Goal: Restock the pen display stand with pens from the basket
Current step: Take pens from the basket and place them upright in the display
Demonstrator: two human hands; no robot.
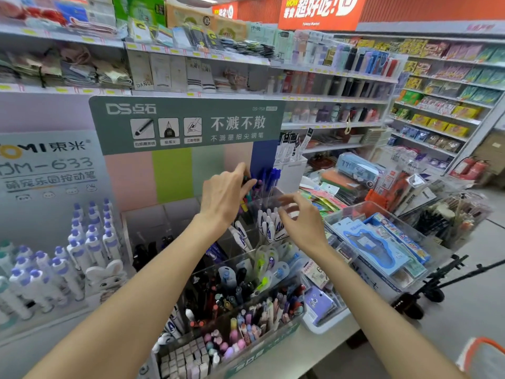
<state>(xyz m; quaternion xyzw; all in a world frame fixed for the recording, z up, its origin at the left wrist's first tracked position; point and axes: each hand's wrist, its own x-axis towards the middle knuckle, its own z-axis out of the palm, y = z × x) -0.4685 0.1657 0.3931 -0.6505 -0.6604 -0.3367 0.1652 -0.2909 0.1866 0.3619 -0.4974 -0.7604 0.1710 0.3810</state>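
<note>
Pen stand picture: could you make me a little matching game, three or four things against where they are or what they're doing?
Things:
1. left hand
2. right hand
3. blue pens
4. orange-rimmed basket

States:
A. bottom right corner of the view
B. fingers loosely curled, holding nothing
C. upright in the stand's back right compartment
D. gripping a bunch of pens

Pairs: 1-D, 2-B, 3-C, 4-A

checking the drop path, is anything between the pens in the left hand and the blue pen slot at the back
Nothing visible blocks it. The left hand holds its pens right beside the blue pens already standing in the back compartment. The right hand hovers lower, to the right, off the path.
</note>
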